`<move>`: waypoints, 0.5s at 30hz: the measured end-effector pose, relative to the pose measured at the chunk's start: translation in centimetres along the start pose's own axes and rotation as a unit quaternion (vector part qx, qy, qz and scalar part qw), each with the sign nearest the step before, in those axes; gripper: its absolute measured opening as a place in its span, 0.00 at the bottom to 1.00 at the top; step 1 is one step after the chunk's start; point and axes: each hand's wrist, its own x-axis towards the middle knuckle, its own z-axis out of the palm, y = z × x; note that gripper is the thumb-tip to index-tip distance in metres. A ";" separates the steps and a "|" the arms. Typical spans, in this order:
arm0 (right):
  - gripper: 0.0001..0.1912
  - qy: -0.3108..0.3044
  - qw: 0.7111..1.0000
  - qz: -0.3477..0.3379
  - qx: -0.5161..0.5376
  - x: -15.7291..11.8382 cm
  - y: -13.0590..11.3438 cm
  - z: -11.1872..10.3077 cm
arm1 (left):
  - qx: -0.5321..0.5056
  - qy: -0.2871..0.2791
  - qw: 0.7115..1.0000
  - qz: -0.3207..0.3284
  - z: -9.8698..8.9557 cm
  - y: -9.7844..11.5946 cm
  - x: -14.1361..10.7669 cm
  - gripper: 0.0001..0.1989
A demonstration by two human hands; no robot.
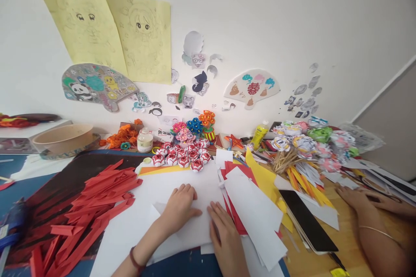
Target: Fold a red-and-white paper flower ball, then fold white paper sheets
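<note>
White paper [130, 229] covers the middle of the blue table, with a creased or folded piece under my left hand [180, 210]. That hand rests on the sheet, its fingers bent and the thumb apart, pointing right. My right hand [225, 238] lies flat on the paper's right part, fingers stretched forward. Nothing shows in either hand. Many folded red paper strips [94, 207] are heaped on a dark board to the left. White and red sheets [253, 212] are stacked just right of my right hand.
Red-and-white paper flowers [183, 158] stand behind the paper, beside a glass jar [144, 140]. A blue glue gun [13, 225] is at far left. On the right are a black phone [307, 220], paper flowers [303, 145] and another person's hands [357, 201].
</note>
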 end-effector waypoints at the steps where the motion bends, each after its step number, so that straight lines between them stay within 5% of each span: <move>1: 0.21 0.001 1.000 -0.001 0.003 0.0 0.0 0.0 | -0.029 0.006 1.000 -0.009 0.2 -0.2 0.0 0.10; 5: 0.23 0.038 0.999 0.014 0.034 0.0 -0.1 0.1 | -0.091 0.007 0.996 -0.024 0.8 -0.7 0.1 0.05; 10: 0.24 0.133 0.972 0.116 0.157 0.3 0.2 -0.3 | -0.152 -0.010 0.988 -0.003 -0.1 -0.7 0.0 0.03; 15: 0.20 0.106 0.924 0.228 0.289 0.3 0.3 -1.2 | -0.213 -0.016 0.977 0.023 -1.5 -0.1 -0.7 0.02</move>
